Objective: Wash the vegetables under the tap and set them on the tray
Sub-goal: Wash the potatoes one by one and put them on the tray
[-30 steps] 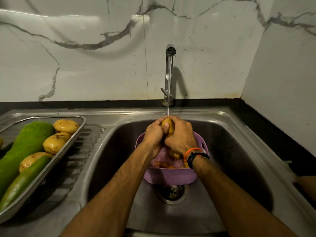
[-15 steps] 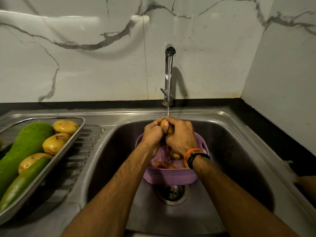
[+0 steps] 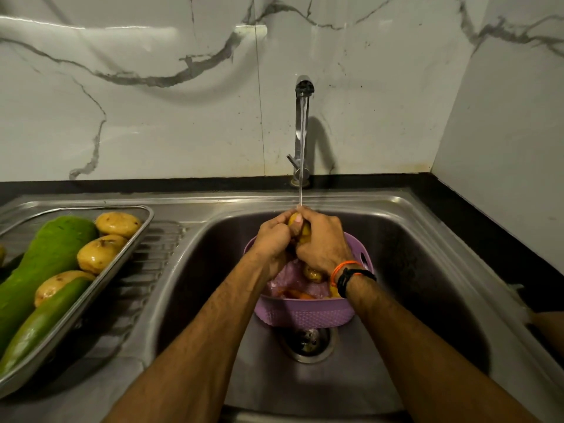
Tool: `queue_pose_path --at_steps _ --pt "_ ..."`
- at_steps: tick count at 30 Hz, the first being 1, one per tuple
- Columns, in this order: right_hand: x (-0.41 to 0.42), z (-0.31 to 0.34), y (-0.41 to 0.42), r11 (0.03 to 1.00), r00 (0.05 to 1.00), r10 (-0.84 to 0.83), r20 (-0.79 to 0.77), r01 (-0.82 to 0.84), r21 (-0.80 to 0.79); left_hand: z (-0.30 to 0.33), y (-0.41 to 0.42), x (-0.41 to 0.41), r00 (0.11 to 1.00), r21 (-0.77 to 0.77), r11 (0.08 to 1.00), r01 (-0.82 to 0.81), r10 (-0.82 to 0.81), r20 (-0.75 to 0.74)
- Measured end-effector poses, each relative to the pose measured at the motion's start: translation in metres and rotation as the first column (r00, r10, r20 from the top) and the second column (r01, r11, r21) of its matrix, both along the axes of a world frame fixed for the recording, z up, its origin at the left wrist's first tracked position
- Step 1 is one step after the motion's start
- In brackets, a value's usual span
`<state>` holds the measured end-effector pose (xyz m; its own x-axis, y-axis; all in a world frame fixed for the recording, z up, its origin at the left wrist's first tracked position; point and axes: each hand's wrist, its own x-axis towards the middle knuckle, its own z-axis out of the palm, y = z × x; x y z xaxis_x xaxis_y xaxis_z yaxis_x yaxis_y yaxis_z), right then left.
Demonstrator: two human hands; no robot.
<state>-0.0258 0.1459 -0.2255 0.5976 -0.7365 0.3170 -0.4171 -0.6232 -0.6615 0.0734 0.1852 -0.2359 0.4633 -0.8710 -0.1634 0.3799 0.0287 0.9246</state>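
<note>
Potato (image 3: 298,225) sits at the centre of the view, clasped between both hands directly under the thin stream falling from the tap (image 3: 302,129) at 12 o'clock, so the water lands on its top and runs over the skin. The left hand (image 3: 272,239) curls round its left side and the right hand (image 3: 323,242) wraps its right side, a grip that probably lets the palms rub off dirt. Just beneath, the purple basket (image 3: 305,315) stands in the sink (image 3: 427,270) over the drain, holding the unwashed vegetables and letting runoff pass through. At 9 o'clock the tray (image 3: 128,248) rests on the draining board, already carrying wet potatoes (image 3: 97,254) and green gourds (image 3: 45,264), close enough for a short carry.
</note>
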Motion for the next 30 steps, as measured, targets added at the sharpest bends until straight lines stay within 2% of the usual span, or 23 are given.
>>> queue_pose_path --at_steps 5,12,17,22,30 --pt "-0.0023 0.0038 -0.0024 0.993 0.986 -0.111 0.127 0.104 0.061 0.0008 0.0002 0.0032 0.994 -0.021 0.998 0.067 -0.069 -0.080" --pt "0.0008 0.0012 -0.0005 0.999 1.000 0.007 0.010 -0.008 0.041 -0.0005 0.0006 0.0002 0.999 -0.018 0.999 -0.040 0.040 -0.002" --pt "-0.0025 0.0011 -0.0026 0.996 0.990 -0.044 0.134 0.033 0.083 0.0061 0.0065 0.0007 0.998 -0.043 0.999 0.005 -0.007 -0.059" --pt "0.0023 0.0029 0.0003 0.999 0.997 0.000 0.078 -0.004 0.054 0.0059 0.0029 -0.0019 0.996 -0.042 0.996 -0.073 0.070 -0.056" --pt "0.0034 0.0023 0.0005 1.000 0.996 0.004 0.094 -0.005 0.005 0.0067 0.0011 -0.0056 0.983 -0.026 0.983 -0.182 0.181 -0.042"
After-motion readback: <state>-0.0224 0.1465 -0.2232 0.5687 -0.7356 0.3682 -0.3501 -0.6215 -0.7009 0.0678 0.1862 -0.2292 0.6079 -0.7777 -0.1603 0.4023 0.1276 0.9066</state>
